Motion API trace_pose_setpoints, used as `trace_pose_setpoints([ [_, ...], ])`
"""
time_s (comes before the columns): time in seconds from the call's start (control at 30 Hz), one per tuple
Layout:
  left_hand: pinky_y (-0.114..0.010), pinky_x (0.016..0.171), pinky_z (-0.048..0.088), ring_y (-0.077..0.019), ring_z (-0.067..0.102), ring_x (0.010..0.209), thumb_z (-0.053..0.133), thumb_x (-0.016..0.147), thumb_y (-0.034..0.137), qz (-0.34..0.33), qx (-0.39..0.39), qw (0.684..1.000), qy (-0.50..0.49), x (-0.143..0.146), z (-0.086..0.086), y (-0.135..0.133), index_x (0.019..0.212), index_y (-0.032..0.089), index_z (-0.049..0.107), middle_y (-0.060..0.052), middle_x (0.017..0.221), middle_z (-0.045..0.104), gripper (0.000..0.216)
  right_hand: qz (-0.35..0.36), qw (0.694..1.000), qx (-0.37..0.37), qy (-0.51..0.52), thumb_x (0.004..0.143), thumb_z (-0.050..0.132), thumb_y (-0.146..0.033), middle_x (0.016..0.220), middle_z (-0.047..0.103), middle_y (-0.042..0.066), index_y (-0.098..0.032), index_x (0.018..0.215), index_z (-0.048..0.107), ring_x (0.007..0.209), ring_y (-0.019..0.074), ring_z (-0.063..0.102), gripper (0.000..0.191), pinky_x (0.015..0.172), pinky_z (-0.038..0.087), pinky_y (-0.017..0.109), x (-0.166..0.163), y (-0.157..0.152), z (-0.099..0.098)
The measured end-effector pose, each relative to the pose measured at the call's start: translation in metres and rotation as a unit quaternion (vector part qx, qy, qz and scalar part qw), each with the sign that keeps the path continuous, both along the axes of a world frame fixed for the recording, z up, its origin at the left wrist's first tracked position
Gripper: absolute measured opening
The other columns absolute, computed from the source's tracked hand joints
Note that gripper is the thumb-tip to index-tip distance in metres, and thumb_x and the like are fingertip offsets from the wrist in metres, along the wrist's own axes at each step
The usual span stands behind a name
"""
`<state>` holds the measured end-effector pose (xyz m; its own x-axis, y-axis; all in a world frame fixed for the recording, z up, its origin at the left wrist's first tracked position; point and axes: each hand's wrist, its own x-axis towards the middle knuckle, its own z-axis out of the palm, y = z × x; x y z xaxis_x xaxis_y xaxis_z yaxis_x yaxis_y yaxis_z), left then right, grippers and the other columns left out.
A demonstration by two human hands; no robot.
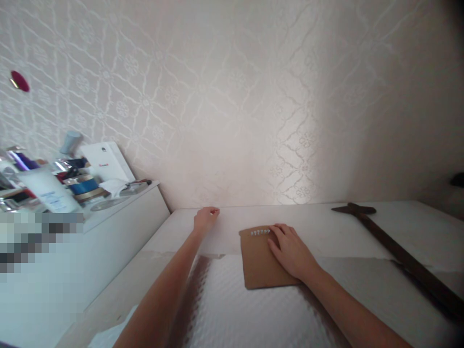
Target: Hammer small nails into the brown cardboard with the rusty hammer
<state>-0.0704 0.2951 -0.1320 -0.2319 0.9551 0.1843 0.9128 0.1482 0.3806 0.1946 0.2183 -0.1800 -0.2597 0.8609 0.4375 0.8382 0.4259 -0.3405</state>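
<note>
And here's the right hand (pixel 292 249), just right of centre in the lower half, spread over the brown card (pixel 259 263), thumb on its face, fingers reaching toward the top edge. It's laid over the card rather than closed round it, and that looks like a steadying touch, stopping it from sliding. Along the card's upper edge runs a row of small pale pieces (pixel 260 232), spaced like items lined up for easy picking, though they're too tiny to identify.

Over to the left hand (pixel 206 220), near the centre, well apart from the card: fingers curled in, fingertips close together, and whether anything is pinched there, I can't tell.

Below, bubble wrap (pixel 246 314) fills the bottom middle, the card overlapping its far edge, perhaps for a soft base. On the right, a long dark tool (pixel 395 241) with a pointed head slants down to the corner, seemingly laid aside to leave working room. Out at the left, the white cabinet (pixel 123 241) carries a crowded top: a pale tube (pixel 50 191), a blue-banded jar (pixel 83 185), and a white box (pixel 107 162) set against the patterned wall (pixel 224 106), likely for support.
</note>
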Motion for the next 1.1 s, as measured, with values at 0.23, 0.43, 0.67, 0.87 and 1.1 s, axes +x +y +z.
trace_pose_setpoints([
  [0.23,-0.023,0.078,0.048,-0.0139,0.064,0.083,0.059,0.084,0.025,-0.33,-0.002,0.943,-0.026,0.065,0.006,-0.034,0.103,0.021,0.071,-0.001,0.096,0.073,0.023,0.01,1.0,-0.006,0.003,0.091,0.042,-0.023,0.119,0.058,0.018,-0.006,0.12,0.058,0.113,0.0268,0.051,0.037,0.099,0.039,0.037,0.0,0.0,0.002],
  [0.43,-0.024,0.078,0.047,-0.0157,0.063,0.08,0.059,0.081,0.019,-0.356,-0.024,0.93,0.085,0.083,0.014,-0.046,0.089,0.02,0.073,-0.002,0.087,0.072,0.016,0.01,1.0,-0.008,-0.001,0.09,0.043,-0.022,0.119,0.059,0.017,-0.008,0.118,0.06,0.112,0.0261,0.051,0.036,0.1,0.039,0.037,0.001,0.0,0.003],
  [0.67,-0.023,0.077,0.048,-0.0145,0.064,0.078,0.058,0.081,0.017,-0.344,-0.025,0.935,0.081,0.077,0.015,-0.048,0.086,0.02,0.072,-0.001,0.084,0.072,0.016,0.012,1.0,-0.005,-0.003,0.09,0.042,-0.023,0.119,0.059,0.017,-0.008,0.118,0.06,0.111,0.0266,0.051,0.036,0.1,0.039,0.039,0.001,0.001,0.003],
  [0.87,-0.022,0.075,0.049,-0.0127,0.066,0.074,0.055,0.079,0.012,-0.304,-0.004,0.953,-0.011,0.074,0.011,-0.044,0.083,0.018,0.073,0.0,0.083,0.073,0.019,0.006,1.0,0.001,-0.007,0.09,0.042,-0.022,0.119,0.059,0.018,-0.007,0.118,0.06,0.113,0.0266,0.051,0.037,0.099,0.039,0.037,0.0,0.0,0.002],
  [1.1,-0.024,0.076,0.051,-0.0158,0.067,0.08,0.062,0.081,0.025,-0.16,0.037,0.986,-0.038,0.037,0.012,-0.023,0.086,0.019,0.073,-0.003,0.088,0.074,0.014,0.008,1.0,-0.003,-0.004,0.091,0.041,-0.023,0.119,0.059,0.018,-0.007,0.119,0.06,0.113,0.0266,0.051,0.037,0.099,0.039,0.038,0.0,0.0,0.003],
])
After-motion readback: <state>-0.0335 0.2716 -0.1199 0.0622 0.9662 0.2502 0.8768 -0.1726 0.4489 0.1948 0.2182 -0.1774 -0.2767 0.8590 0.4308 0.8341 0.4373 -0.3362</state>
